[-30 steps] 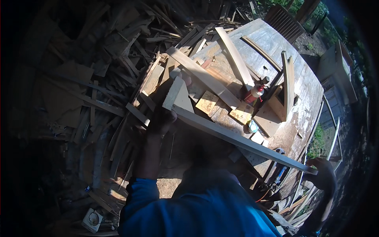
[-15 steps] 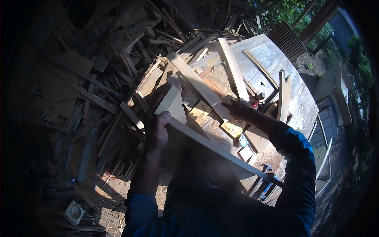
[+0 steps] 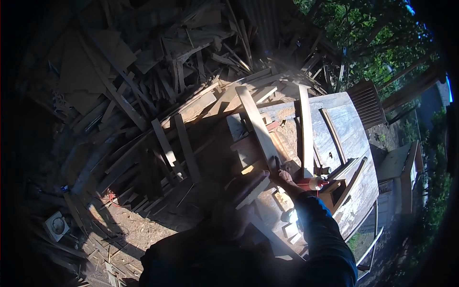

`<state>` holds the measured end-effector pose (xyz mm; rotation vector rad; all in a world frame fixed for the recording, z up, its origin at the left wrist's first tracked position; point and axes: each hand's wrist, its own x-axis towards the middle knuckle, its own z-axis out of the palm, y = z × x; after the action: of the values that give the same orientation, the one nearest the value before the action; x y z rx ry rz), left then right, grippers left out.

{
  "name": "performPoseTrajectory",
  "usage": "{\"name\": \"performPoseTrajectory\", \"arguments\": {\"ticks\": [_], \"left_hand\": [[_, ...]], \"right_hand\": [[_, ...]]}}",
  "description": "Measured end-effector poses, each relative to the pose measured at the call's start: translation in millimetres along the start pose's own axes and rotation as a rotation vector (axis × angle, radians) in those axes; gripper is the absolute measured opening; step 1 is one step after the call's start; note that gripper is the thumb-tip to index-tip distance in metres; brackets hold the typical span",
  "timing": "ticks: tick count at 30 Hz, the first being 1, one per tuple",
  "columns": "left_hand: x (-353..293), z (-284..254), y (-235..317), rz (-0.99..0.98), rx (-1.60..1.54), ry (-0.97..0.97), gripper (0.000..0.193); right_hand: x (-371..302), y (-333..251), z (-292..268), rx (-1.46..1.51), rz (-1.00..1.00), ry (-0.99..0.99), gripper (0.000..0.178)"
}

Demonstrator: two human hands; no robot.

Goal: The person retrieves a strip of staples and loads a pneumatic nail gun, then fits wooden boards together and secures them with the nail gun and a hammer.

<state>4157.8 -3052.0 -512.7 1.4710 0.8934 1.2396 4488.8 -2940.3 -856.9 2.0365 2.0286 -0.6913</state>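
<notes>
My right hand (image 3: 286,178) is at the near end of a long pale plank (image 3: 258,125), its fingers bent round the edge. A red bottle with a pale cap (image 3: 313,183) lies just right of that hand. Down in the shadow, my left hand (image 3: 235,222) is dark and blurred. It appears closed on a joined wooden piece, whose short board (image 3: 253,191) rises by the hand and whose long board (image 3: 273,238) slants down to the right. Most of the left fingers are hidden.
A weathered worktable (image 3: 351,125) carries another pale plank (image 3: 306,129), thin strips and small wood blocks (image 3: 283,201). Heaped scrap boards (image 3: 184,52) crowd the left and far side. A ribbed panel (image 3: 366,103) stands beyond the table. A square pale object (image 3: 57,226) lies lower left.
The view has swung left, so the table appears farther right. My left hand has come down and nearer with the joined wooden piece, into shadow. My right hand stays at the plank's near end.
</notes>
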Motion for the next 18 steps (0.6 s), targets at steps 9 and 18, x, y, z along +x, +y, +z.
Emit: {"name": "performPoseTrajectory", "arguments": {"ticks": [9,18], "left_hand": [[5.5,2.6,0.0,0.182,0.119,-0.015,0.054],[24.4,16.4,-49.5,-0.191,-0.019,0.152,0.048]], "right_hand": [[-148.2,-9.6,-220.7,0.882,-0.164,-0.088,0.047],[-452.0,-26.9,-346.7,1.386,-0.24,0.483,0.083]]}}
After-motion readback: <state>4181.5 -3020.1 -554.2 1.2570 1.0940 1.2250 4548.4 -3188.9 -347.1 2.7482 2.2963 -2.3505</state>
